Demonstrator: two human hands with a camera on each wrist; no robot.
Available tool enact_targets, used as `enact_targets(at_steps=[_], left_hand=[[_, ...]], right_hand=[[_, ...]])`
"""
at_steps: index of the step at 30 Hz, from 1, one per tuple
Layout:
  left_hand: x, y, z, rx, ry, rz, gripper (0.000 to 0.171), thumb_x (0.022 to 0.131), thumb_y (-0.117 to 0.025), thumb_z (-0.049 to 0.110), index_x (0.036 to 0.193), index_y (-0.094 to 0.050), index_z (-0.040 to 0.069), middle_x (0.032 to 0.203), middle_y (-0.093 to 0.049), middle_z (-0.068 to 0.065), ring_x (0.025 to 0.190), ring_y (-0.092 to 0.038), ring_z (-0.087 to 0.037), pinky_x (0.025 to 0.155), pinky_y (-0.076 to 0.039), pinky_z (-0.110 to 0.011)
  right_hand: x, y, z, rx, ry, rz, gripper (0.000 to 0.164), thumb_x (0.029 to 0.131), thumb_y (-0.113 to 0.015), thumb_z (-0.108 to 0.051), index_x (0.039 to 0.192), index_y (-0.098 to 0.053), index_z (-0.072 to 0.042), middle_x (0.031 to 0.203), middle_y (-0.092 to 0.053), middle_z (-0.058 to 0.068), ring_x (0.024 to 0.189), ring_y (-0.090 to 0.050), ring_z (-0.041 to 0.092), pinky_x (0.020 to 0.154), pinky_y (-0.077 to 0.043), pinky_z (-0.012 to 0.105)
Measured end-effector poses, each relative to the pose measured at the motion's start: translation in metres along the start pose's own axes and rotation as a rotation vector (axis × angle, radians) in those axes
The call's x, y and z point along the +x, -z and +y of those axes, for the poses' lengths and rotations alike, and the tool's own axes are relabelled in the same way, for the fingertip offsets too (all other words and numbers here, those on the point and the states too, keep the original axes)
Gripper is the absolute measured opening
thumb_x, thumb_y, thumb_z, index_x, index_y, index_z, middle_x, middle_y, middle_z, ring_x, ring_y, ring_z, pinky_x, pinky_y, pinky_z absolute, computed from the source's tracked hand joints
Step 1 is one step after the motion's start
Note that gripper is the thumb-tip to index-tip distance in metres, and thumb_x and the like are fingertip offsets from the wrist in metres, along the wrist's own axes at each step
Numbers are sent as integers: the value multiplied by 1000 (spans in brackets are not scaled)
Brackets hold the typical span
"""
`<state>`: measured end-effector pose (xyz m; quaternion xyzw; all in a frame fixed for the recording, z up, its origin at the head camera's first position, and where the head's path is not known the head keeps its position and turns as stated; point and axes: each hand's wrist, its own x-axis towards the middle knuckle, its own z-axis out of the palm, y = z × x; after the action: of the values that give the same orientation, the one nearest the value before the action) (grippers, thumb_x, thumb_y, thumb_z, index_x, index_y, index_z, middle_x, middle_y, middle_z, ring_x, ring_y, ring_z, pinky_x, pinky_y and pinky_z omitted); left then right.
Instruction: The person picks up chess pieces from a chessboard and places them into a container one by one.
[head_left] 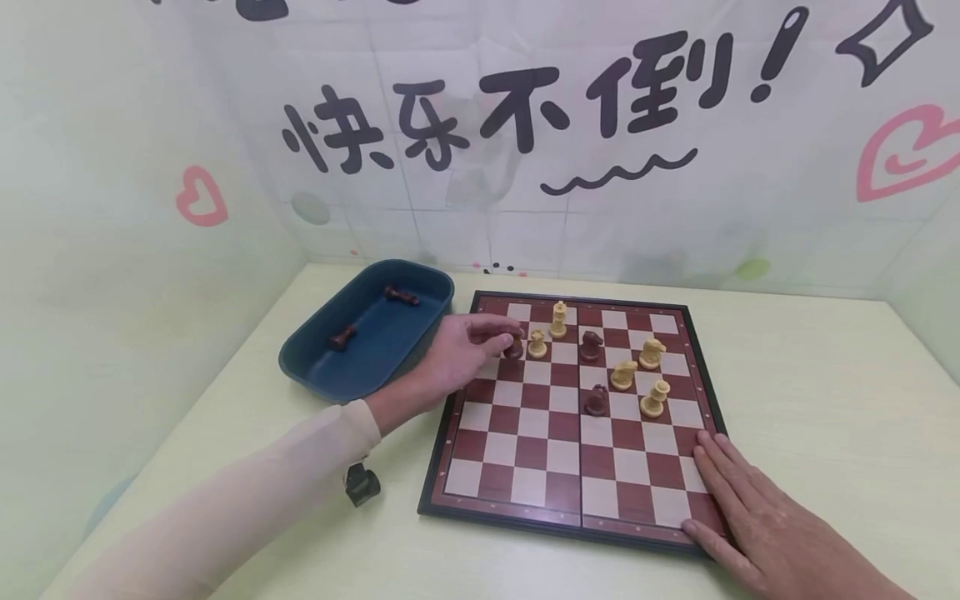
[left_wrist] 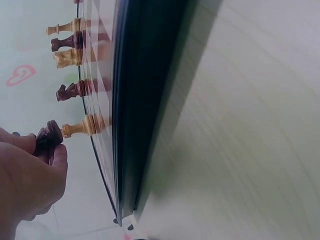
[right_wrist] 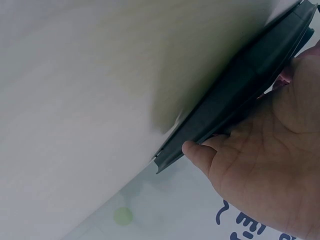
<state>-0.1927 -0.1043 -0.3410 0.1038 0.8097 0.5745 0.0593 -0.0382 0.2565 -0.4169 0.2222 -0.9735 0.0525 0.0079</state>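
My left hand [head_left: 459,350] pinches a dark brown chess piece [left_wrist: 52,131] between thumb and fingers, at the board's far left. The fingers cover much of the piece, so its kind is hidden. In the left wrist view it is apart from the board surface, close to a cream rook [left_wrist: 80,126]. My right hand [head_left: 772,517] rests on the near right edge of the brown and white chessboard [head_left: 517,450], fingers extended. Other pieces standing on the board include a tall cream piece [head_left: 558,320], a dark knight [head_left: 591,345] and a cream knight [head_left: 651,354].
Left of the board stands a blue tray [head_left: 360,383] with two dark pieces [head_left: 342,337] lying inside. A small black object [head_left: 363,485] shows below the left sleeve. A printed white curtain [head_left: 480,225] hangs behind the pale table [head_left: 810,358].
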Motion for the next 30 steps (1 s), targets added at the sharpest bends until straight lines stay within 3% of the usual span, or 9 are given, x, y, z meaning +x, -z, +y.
enact_targets(at_steps=[5, 11, 17, 21, 25, 30], left_hand=[[2, 8, 1, -6, -27, 10, 23, 100, -65, 3, 122, -72, 1, 110, -74, -8, 101, -70, -19, 88, -56, -32], [4, 15, 0, -9, -23, 71, 22, 100, -65, 4, 121, -73, 2, 112, -74, -9, 101, -70, -18, 76, -52, -26], [3, 23, 0, -18, -41, 115, 22, 100, -65, 1, 119, -73, 1, 109, -74, -10, 98, -70, -20, 90, -55, -43], [5, 32, -1, -42, -58, 120, 22, 100, -63, -1, 120, -71, -5, 111, -73, -16, 100, -71, -23, 94, -54, -36], [5, 41, -1, -44, -72, 145, 23, 100, -63, -1, 121, -70, -6, 111, -73, -17, 99, -71, -22, 90, -54, -26], [6, 50, -3, -72, -98, 221, 22, 99, -64, -2, 120, -70, -7, 108, -73, -19, 92, -72, -21, 88, -56, -28]], right_hand=[[0, 0, 0, -2, 8, 5, 89, 100, -57, -56, 159, -24, 2, 165, -22, 17, 152, 5, 11, 105, 14, 8], [-2, 1, 0, -19, 22, 20, 87, 99, -59, -54, 157, -29, 4, 163, -26, 20, 150, 9, 8, 107, 14, 9], [-2, 1, 0, -25, 29, 28, 87, 99, -59, -54, 157, -29, 4, 162, -27, 21, 150, 10, 7, 107, 14, 10], [-3, 1, 0, -31, 40, 44, 87, 99, -60, -54, 156, -30, 4, 162, -28, 20, 149, 11, 5, 108, 13, 10], [-2, 3, 0, -38, 59, 79, 89, 98, -62, -54, 157, -29, 3, 163, -26, 19, 151, 7, 8, 110, 11, 11], [-1, 4, -1, -42, 83, 118, 89, 97, -63, -53, 157, -29, 3, 163, -25, 18, 151, 7, 6, 111, 9, 11]])
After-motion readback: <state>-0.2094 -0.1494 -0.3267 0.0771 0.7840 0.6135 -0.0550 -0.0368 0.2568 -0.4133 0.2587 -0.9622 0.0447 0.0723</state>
